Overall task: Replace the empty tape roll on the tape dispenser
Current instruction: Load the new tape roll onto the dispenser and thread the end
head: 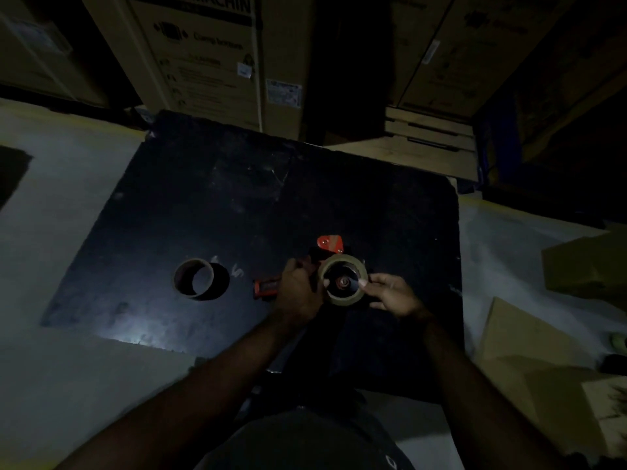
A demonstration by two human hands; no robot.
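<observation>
Observation under poor light. The tape dispenser (328, 244) lies on its side on the black board (271, 198), right of centre and toward the near edge, its red handle (266, 288) pointing left. The left hand (298, 293) is curled round the dispenser where handle meets frame, holding it down. The fresh tape roll (341, 258) sits flat over the hub (341, 282), opening upward, directly between the two hands. The right hand (393, 296) pinches the roll's right rim with its fingertips. The roll's axis runs straight up toward the camera, in line with the hub, so the seating push would go down along that axis. Both hands are on the work, and the right hand has the better hold on the roll. Whether the roll is fully seated cannot be determined. The empty core (183, 279) lies on the board well apart to the left, clear of both hands. Judgement: the old roll is off and the new one is being fitted; threading of the tape appears outstanding. Cardboard cartons (203, 56) stand beyond the far edge.
</observation>
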